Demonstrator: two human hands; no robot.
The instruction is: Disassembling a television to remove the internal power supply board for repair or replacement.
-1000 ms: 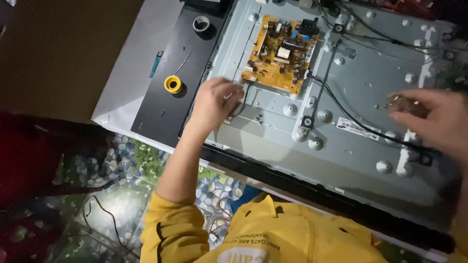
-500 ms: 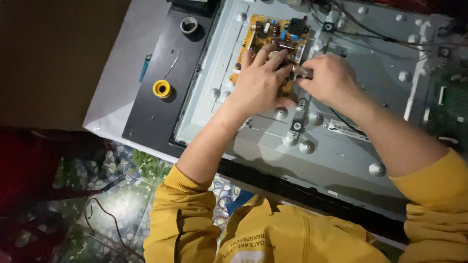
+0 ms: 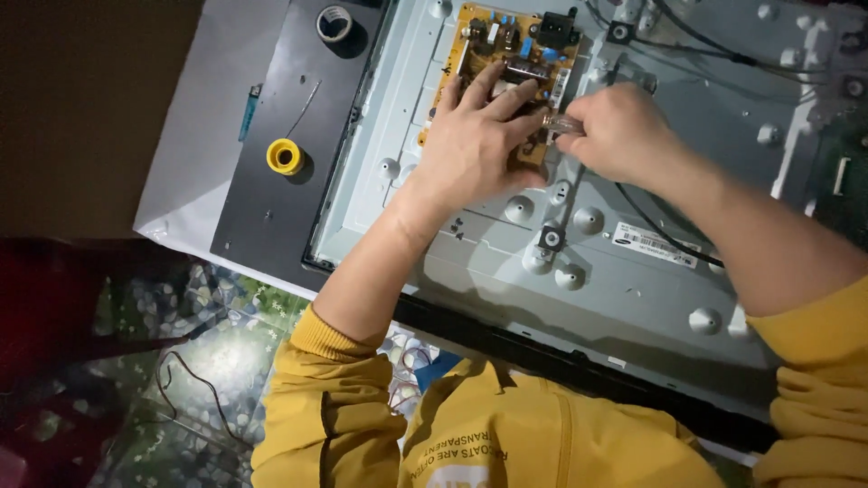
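- Flatly spread, the left hand [image 3: 479, 149] lies palm-down on the circuit board [image 3: 506, 54], its fingers fanned over the components and pressing rather than closing round anything: an open grip.
- Just beside it, the right hand [image 3: 624, 131] is curled into a closed grip on a small silvery, cylindrical metal piece [image 3: 562, 124], which pokes out between thumb and fingers towards the left hand's fingertips; what the piece is cannot be told.
- That circuit board is a flat, mustard-yellow rectangle, studded with blocky black parts, small blue ones and a coil; it sits at the upper middle of the metal back panel [image 3: 633, 271].
- That back panel is pale grey pressed sheet metal, smooth and dull, with round raised bosses and shallow stamped ribs; a white label strip [image 3: 657, 244] is stuck to it below the right wrist.
- Thin black cables [image 3: 651, 226] run in curves over the panel, passing under the right hand.
- Along the panel's left edge lies a dark, matte rectangular strip [image 3: 262, 199], which carries a yellow ring-shaped spool [image 3: 285, 155], a grey roll of tape [image 3: 334, 22] and a thin bare wire [image 3: 303, 107].
- Under all this, a white sheet [image 3: 194, 145] shows, with a slim blue tool [image 3: 249, 110] lying on it.
- Both arms wear ribbed-cuff yellow sleeves [image 3: 334, 398] of soft knit cloth.
- Below, the floor [image 3: 208, 361] is glossy, with a leafy pattern, and a loose black cord [image 3: 194, 389] snakes over it.
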